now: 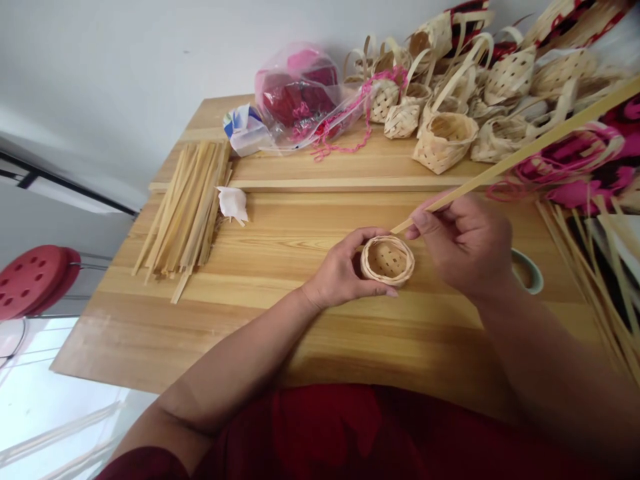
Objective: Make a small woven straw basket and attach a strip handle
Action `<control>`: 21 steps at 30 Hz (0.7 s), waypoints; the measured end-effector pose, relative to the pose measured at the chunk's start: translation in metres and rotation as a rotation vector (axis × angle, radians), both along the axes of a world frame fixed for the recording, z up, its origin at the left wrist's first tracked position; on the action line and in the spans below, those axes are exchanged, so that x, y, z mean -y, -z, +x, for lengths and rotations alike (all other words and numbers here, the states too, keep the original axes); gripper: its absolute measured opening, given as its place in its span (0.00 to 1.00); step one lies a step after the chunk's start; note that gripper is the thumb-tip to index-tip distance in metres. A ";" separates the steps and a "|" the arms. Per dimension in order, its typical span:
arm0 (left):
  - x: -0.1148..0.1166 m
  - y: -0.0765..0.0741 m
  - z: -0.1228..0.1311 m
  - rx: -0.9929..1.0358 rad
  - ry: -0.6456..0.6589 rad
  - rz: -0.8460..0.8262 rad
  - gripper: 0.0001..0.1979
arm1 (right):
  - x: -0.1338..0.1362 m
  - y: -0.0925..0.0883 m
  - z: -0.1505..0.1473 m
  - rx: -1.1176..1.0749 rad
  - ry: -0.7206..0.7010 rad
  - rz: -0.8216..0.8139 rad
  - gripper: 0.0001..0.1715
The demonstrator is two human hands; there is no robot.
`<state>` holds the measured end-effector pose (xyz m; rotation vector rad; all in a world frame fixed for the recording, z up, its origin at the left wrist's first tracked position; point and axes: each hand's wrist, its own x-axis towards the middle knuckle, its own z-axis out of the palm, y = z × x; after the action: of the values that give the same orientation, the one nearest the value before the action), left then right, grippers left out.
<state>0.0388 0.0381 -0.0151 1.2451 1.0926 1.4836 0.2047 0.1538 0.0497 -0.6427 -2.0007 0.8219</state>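
The person's left hand [340,270] cups a small woven basket [387,261] from the side, fingers curled around its wall in a firm, narrow grip. The basket sits just above the surface, its rim turned up and its open-weave base showing. It looks light and fairly stiff, though the thin strips could spring loose or crush, so the rounded wall seems the safest place to hold it. The right hand [465,243] pinches a long pale strip [500,160] between thumb and fingers, in a narrow grip. The strip looks springy, and its free end lies just beside the basket's rim; whether they touch is hard to tell.

The pine surface [165,333] carries a bundle of cut strips [185,207], a crumpled white tissue [233,203] and a clear plastic bag [297,87] with red contents. A heap of finished handled baskets [445,143] stands beyond, with a floral cloth [570,173] at the far right. A red stool [30,280] stands off to the left, near a bright window [45,407], and a plain white wall [100,80] rises behind the surface.
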 end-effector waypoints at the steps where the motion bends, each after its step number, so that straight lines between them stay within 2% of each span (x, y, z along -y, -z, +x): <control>1: 0.000 0.001 0.000 -0.018 -0.010 0.001 0.47 | 0.000 0.002 0.001 0.007 -0.006 0.012 0.05; 8: 0.000 0.000 -0.001 -0.220 -0.115 0.081 0.47 | 0.003 0.000 0.003 0.043 -0.002 -0.083 0.04; 11: 0.000 -0.002 -0.002 -0.361 -0.202 0.187 0.44 | 0.006 -0.003 0.000 0.008 0.024 -0.142 0.08; 16: 0.000 -0.010 -0.001 -0.587 -0.313 0.465 0.35 | 0.007 -0.002 -0.005 -0.160 0.085 -0.302 0.14; 21: 0.003 -0.013 0.004 -0.690 -0.435 0.598 0.28 | 0.007 -0.005 -0.008 -0.314 0.035 -0.586 0.19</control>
<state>0.0423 0.0350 -0.0020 2.1476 1.4859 1.8403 0.1964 0.1464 0.0543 -0.8106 -1.4574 1.4124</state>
